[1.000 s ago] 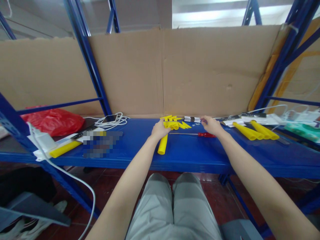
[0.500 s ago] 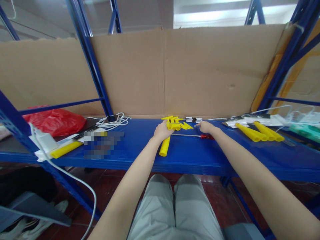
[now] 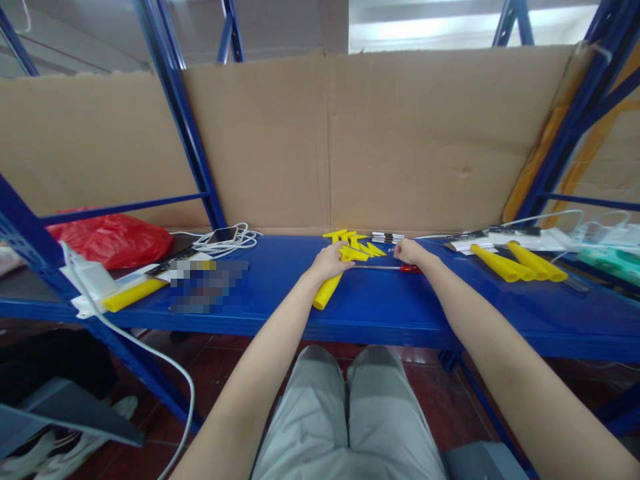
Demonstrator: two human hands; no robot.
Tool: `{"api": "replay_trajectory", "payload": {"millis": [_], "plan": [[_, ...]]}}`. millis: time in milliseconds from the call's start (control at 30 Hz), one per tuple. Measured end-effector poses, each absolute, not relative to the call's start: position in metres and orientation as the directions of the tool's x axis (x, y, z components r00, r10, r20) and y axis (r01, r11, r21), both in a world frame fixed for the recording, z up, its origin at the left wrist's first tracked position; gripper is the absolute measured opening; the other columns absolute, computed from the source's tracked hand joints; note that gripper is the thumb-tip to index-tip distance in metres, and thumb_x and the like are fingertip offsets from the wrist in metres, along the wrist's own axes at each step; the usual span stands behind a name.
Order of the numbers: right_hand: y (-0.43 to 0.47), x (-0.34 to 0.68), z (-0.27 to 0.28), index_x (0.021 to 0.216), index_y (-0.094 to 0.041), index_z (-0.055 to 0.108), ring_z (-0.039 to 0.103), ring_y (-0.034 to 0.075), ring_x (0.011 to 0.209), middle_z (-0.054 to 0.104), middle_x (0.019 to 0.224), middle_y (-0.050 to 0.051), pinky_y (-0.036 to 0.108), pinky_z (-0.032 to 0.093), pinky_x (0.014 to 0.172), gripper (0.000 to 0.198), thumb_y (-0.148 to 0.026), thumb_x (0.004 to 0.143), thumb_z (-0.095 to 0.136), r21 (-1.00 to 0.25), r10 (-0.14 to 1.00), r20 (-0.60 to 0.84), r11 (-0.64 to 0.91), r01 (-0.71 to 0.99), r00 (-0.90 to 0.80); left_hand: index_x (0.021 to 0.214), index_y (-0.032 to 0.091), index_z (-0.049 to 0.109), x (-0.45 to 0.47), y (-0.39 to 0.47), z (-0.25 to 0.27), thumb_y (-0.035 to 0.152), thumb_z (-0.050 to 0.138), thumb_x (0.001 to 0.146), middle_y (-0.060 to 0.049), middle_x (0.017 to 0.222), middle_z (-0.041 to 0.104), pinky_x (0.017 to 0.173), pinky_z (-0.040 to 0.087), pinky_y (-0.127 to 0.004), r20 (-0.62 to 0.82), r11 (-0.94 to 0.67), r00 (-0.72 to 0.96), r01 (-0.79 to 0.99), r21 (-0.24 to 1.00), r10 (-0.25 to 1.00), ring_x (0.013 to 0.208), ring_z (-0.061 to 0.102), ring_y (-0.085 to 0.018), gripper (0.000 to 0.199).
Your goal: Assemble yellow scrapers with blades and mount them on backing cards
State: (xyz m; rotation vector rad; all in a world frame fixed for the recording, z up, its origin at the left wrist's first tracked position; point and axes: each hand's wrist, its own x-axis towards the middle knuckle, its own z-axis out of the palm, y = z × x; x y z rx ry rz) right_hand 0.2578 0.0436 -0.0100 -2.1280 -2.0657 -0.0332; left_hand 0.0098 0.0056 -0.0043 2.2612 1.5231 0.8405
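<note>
My left hand [image 3: 330, 262] is closed around a yellow plastic tube-shaped handle [image 3: 327, 293], whose near end points toward me. A flatter yellow head [image 3: 353, 253] shows past my fingers. My right hand [image 3: 409, 251] is curled into a pinch just above the shelf; whatever lies between its fingertips is too small to make out. Below it lies a screwdriver with a red handle [image 3: 410, 269], its long shaft reaching left toward my left hand. Several yellow pointed pieces [image 3: 376, 249] lie beyond my left hand.
Small black-and-white packets [image 3: 388, 238] sit by the cardboard wall [image 3: 425, 140]. More yellow tubes [image 3: 500, 265] lie at right. On the left are coiled white cable [image 3: 233, 243], a red plastic bag [image 3: 115, 240], another yellow tube [image 3: 135, 295] and a power strip [image 3: 90, 283]. Blue posts frame the shelf.
My right hand's fingers, stretched toward small bits on the shelf before, are now curled in. The yellow handle in my left hand has tilted, its near end swinging slightly left.
</note>
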Motion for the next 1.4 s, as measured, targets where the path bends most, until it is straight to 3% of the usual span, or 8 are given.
{"api": "replay_trajectory", "payload": {"millis": [200,467,633,800,933,1133,1400], "plan": [[0.04,0.257,-0.008,0.093,-0.015,0.072,0.065,0.023,0.097,0.071,0.102,0.013,0.032,0.048,0.082,0.024,-0.013,0.08,0.051,-0.083,0.994,0.084,-0.067,0.994,0.074,0.126,0.019,0.059,0.011,0.0,-0.003,0.023,0.07,0.071,-0.004,0.098,0.065,0.079,0.046,-0.027,0.224,-0.523,0.511,0.574,0.63,0.83,0.086,0.059,-0.016,0.056],[0.029,0.252,-0.002,0.091,-0.019,0.07,0.065,0.022,0.096,0.072,0.102,0.01,0.028,0.047,0.077,0.022,-0.018,0.083,0.05,-0.134,0.983,0.177,-0.03,0.991,0.053,0.12,0.021,0.064,0.004,0.009,0.006,0.025,0.067,0.073,-0.001,0.088,0.066,0.077,0.046,-0.026,0.213,-0.588,0.601,0.54,0.602,0.77,0.078,0.059,-0.014,0.048],[0.027,0.241,0.001,0.09,-0.019,0.068,0.065,0.02,0.09,0.072,0.098,0.01,0.027,0.045,0.076,0.02,-0.016,0.083,0.05,-0.2,0.964,0.267,0.051,0.978,0.004,0.121,0.022,0.063,-0.002,0.014,0.022,0.021,0.064,0.076,-0.003,0.099,0.07,0.081,0.047,-0.027,0.184,-0.641,0.648,0.592,0.489,0.739,0.087,0.063,-0.016,0.045],[0.029,0.233,-0.002,0.08,-0.015,0.065,0.063,0.017,0.082,0.071,0.09,0.009,0.023,0.044,0.073,0.014,-0.011,0.08,0.051,-0.267,0.95,0.299,0.174,0.948,-0.09,0.122,0.026,0.063,-0.008,0.019,0.008,0.017,0.055,0.083,-0.005,0.119,0.065,0.1,0.039,-0.031,0.318,-0.699,0.629,0.688,0.198,0.709,0.112,0.057,-0.02,0.04],[0.026,0.227,-0.002,0.076,-0.014,0.062,0.06,0.015,0.076,0.07,0.087,0.008,0.023,0.044,0.072,0.01,-0.011,0.078,0.052,-0.403,0.929,0.336,0.291,0.868,-0.156,0.124,0.027,0.061,-0.009,0.018,-0.01,0.018,0.048,0.088,-0.007,0.117,0.064,0.099,0.04,-0.032,0.337,-0.718,0.663,0.693,0.061,0.669,0.113,0.056,-0.021,0.04],[0.02,0.209,-0.005,0.067,-0.017,0.059,0.055,0.014,0.069,0.064,0.073,0.001,0.027,0.044,0.072,0.009,-0.024,0.072,0.058,-0.609,0.883,0.354,0.467,0.641,-0.306,0.126,0.027,0.059,-0.005,0.01,-0.015,0.018,0.045,0.09,-0.006,0.123,0.061,0.1,0.041,-0.031,0.428,-0.733,0.654,0.679,0.031,0.624,0.116,0.055,-0.02,0.04],[0.01,0.198,-0.009,0.063,-0.017,0.058,0.05,0.012,0.064,0.058,0.067,-0.002,0.026,0.041,0.068,0.006,-0.023,0.065,0.059,-0.781,0.902,0.315,0.423,0.46,-0.294,0.125,0.026,0.06,-0.006,0.014,-0.021,0.019,0.045,0.09,-0.006,0.115,0.065,0.092,0.048,-0.033,0.44,-0.746,0.681,0.665,-0.035,0.586,0.106,0.061,-0.02,0.039]]}}
